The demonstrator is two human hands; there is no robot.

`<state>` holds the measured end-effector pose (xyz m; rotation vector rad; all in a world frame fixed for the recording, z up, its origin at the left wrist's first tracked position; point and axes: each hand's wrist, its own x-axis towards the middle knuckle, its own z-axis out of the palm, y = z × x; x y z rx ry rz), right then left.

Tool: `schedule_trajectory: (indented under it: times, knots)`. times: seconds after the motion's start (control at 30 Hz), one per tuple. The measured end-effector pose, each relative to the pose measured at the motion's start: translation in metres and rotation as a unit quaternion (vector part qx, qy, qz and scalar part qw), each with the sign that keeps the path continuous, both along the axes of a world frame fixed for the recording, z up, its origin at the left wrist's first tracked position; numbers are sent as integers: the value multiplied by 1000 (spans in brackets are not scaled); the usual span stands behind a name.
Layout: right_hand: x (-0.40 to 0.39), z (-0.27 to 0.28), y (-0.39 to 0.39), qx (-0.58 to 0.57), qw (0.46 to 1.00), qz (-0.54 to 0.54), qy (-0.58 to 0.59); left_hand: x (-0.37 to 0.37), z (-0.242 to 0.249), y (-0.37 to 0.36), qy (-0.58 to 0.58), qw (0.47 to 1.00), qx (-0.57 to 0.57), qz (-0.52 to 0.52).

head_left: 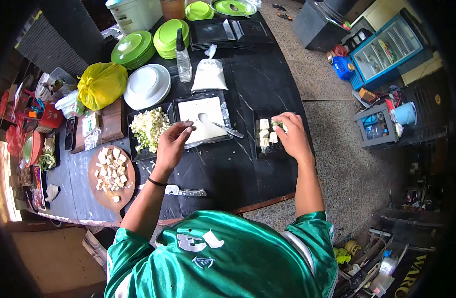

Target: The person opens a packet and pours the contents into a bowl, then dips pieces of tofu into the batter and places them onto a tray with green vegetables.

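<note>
Green jersey | white cube pinched inside right grip | left grip slightly spread

There it is, big and white on the green jersey, upside down from here: a number, probably 13, though folds make it hard to read! And over to the jersey's right, well apart, yellow capitals on a black sign: WARC!
</note>
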<state>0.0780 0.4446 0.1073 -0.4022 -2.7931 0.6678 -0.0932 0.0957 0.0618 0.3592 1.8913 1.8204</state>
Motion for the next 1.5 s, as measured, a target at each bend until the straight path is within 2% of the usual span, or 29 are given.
schedule_trajectory:
  times: [0.03, 0.1, 0.17, 0.23, 0.27, 0.3, 0.33, 0.37, 0.4, 0.43, 0.5, 0.57, 0.63, 0.73, 0.83, 1.03, 1.23, 1.37, 1.47, 1.5]
  knots:
    - [-5, 8, -10, -2, 1000, 4, 2, -1, 17, -1, -32, 999, 11, -13]
    - [-18, 21, -36, -73, 994, 38, 71, -8, 31, -4, 8, 998, 46, -32]
    - [-34, 22, -66, -186, 971, 66, 136, -15, 35, -11, -41, 988, 132, -65]
    - [-49, 15, -95, -278, 951, 89, 99, -15, 38, -14, -31, 989, 130, -57]
    - [-59, -1, -110, -250, 956, 109, 109, -8, 37, -20, 89, 994, -29, -51]
    - [-64, 0, -131, -170, 970, 130, 115, -3, 38, -26, 201, 960, -189, -47]
    - [-65, -5, -149, -157, 971, 145, 105, 3, 43, -36, 263, 942, -209, -12]
    - [-65, -13, -166, -142, 972, 157, 97, 8, 28, -49, 228, 962, -148, 33]
    - [-65, -20, -183, -177, 966, 170, 85, 14, 15, -65, 216, 968, -108, 65]
    - [-61, -23, -199, -180, 966, 180, 48, 23, 18, -83, 203, 972, -65, 96]
    - [-57, -33, -228, -155, 960, 228, 54, 43, 16, -134, 266, 937, -181, 139]
    - [-52, -39, -255, -132, 961, 244, 5, 60, 2, -184, 301, 908, -216, 196]
    - [-49, -46, -277, -104, 958, 265, -28, 75, -30, -238, 354, 846, -305, 256]
    - [-45, -44, -303, -55, 956, 282, -51, 98, -43, -296, 335, 767, -464, 290]
    - [-46, -50, -324, -42, 957, 276, -79, 106, -51, -330, 320, 756, -505, 267]
    - [-59, -43, -368, -73, 970, 220, -72, 94, -48, -359, 373, 767, -489, 183]
    - [-62, -42, -390, -75, 975, 200, -64, 81, -41, -378, 377, 804, -451, 97]
    - [-60, -42, -403, -83, 976, 188, -66, 75, -54, -384, 359, 822, -439, 53]
    - [-61, -46, -408, -91, 976, 188, -67, 73, -39, -373, 204, 937, -259, 113]
    - [-61, -47, -409, -98, 974, 191, -65, 70, -45, -367, 207, 938, -257, 110]
